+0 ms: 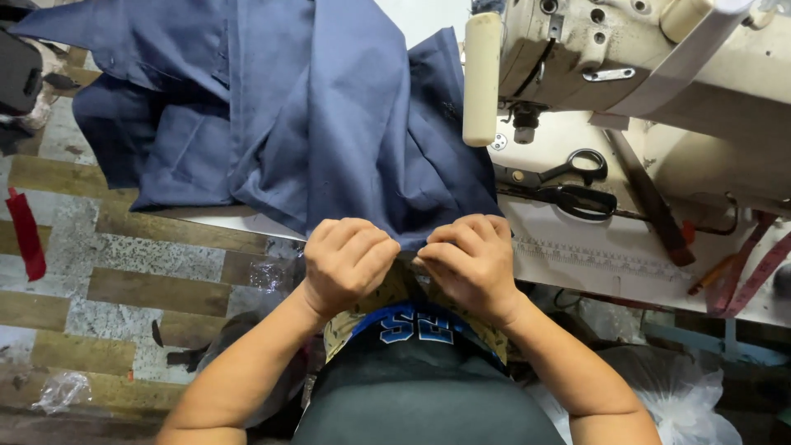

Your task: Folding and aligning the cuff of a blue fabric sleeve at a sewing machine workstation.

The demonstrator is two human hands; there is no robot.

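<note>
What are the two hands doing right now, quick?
Left hand: closed, pinching the near edge of the blue fabric.
Right hand: closed, gripping the same edge right beside it.

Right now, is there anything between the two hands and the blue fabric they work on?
Nothing visible. The left hand and the right hand both already pinch the near edge of the blue fabric. The black scissors lie apart, to the right.

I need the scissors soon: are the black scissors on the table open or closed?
Closed, as far as visible. The black scissors lie flat on the white table, blades together, handles side by side, beside the sewing machine.
</note>
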